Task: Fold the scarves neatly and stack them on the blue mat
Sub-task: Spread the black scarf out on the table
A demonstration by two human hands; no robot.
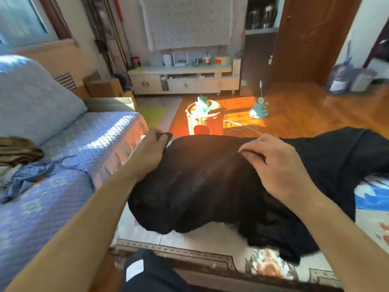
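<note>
Sofa (69,157) left of black scarf (210,186), crumpled cloths (19,163) on it cut off at frame edge. Left hand (150,153) pinches scarf corner, fingers curled. Right hand (277,163) pinches scarf top edge. Scarf's right end leaves frame, hides most of blue mat (371,199); fold lines hard to read.

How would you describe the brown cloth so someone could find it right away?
Start at the sofa with the blue quilted cover on the left. At the frame's far left edge, a crumpled brown cloth lies on it, above rumpled blue fabric. It's the only brown fabric there.
</note>
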